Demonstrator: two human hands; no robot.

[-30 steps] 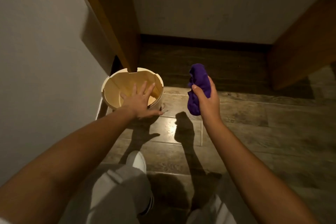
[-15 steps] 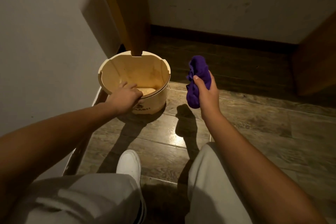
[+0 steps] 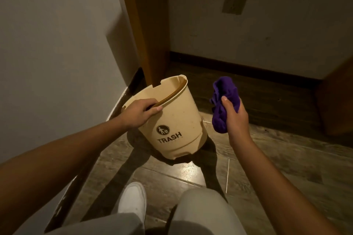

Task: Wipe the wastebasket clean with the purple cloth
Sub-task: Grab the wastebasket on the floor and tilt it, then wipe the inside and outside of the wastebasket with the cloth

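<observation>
A cream plastic wastebasket (image 3: 179, 118) with a black "TRASH" label is lifted off the floor and tilted, its mouth turned away to the left. My left hand (image 3: 139, 113) grips its near rim, fingers curled inside. The bunched purple cloth (image 3: 224, 101) is held in my right hand (image 3: 234, 118), just to the right of the basket and apart from it. Faint smudges show on the basket's outer wall. Its inside is hidden.
A white wall (image 3: 57, 53) runs close along the left, with a wooden post (image 3: 147, 25) right behind the basket. Dark baseboard (image 3: 248, 68) lines the back wall. My bent knees and a white shoe (image 3: 132, 200) are below on the glossy tile floor (image 3: 286, 158).
My left hand went from open over the basket to gripping its rim, then lifted and tilted the basket so the labelled side faces me. The right hand kept holding the cloth beside it.
</observation>
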